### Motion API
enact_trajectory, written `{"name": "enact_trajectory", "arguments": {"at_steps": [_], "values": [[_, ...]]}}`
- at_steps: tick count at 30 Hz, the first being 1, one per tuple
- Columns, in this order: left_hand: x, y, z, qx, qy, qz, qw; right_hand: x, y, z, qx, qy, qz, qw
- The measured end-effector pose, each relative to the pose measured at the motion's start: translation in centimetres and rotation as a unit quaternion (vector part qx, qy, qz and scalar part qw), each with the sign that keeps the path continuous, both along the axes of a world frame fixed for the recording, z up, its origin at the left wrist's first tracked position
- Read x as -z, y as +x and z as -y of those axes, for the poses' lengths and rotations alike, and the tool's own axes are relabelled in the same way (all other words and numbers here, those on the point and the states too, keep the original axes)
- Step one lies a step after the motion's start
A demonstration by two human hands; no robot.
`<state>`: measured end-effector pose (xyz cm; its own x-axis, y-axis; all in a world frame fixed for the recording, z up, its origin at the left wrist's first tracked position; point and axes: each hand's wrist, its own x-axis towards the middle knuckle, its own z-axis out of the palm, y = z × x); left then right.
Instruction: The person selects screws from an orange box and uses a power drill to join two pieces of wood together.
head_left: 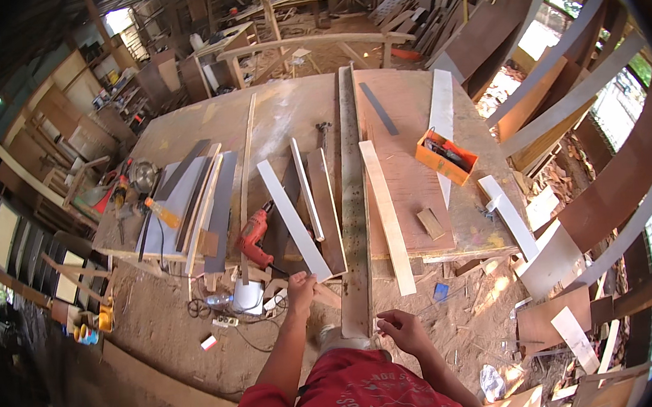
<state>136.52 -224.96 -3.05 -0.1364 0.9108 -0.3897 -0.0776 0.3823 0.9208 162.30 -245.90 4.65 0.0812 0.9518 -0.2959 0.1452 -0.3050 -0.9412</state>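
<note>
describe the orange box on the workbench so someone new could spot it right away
Start at the big wooden workbench in the middle of the workshop and look to its right half. The orange box, open-topped with dark tools inside, sits past the long upright plank. It is the only bright orange container there.

Drill (pixel 254 238) left of plank (pixel 352 201)

We see red drill (pixel 254 237), orange box (pixel 446 157), white strip (pixel 293 219), pale wood plank (pixel 352 201), dark grey strip (pixel 378 109), tan dusty surface (pixel 279 107). Our shirt (pixel 351 399) red, faint print.
</note>
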Motion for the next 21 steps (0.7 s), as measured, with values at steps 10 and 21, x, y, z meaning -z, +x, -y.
{"name": "enact_trajectory", "arguments": {"at_steps": [10, 21], "values": [[-3.0, -10.4, -9.6, 0.119, 0.279, -0.392, 0.868, -1.8, -11.9, -12.3, -0.003, 0.062, 0.055, 0.997], [-2.9, -17.5, -23.2, 0.267, 0.158, -0.5, 0.808, 3.6, -26.0, -25.3, -0.151, 0.12, 0.292, 0.937]]}}
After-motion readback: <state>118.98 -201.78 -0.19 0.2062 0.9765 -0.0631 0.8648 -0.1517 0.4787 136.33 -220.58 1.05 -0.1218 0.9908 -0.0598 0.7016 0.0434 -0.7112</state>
